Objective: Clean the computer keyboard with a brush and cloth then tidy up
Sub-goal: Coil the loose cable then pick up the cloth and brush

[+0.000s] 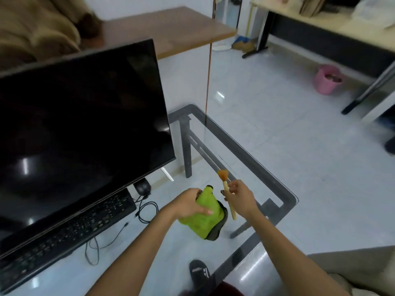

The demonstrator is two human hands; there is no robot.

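**A:** Starting at the left, what worries you?

**B:** The keyboard (64, 229) lies on the glass worktop (284, 189) right under the monitor (81, 124), its long axis running from the near left corner up towards the mouse (142, 187). Loose cables (147, 210) trail off its right end. If a sleeve or the cloth snags one, I'd expect the mouse or keyboard to get dragged.

**A:** And the hands?

**B:** The left hand (188, 205) has its grip closed on the green cloth (203, 216), bunched up, with a dark layer showing under it. I can't tell whether the cloth rests on the glass or hangs just above. A loose corner could brush the cables.

**A:** The brush?

**B:** The right hand (239, 198) pinches the brush (228, 195) around the middle of its pale handle, fingers closed on it. Its long axis runs nearly straight away from the person, bristles pointing up and away towards the far edge, handle end towards the wrist. It sits just right of the cloth.

**A:** Risk there?

**B:** A light pinch mid-handle may let it swivel or drop onto the glass, near the right edge, and roll to the floor.
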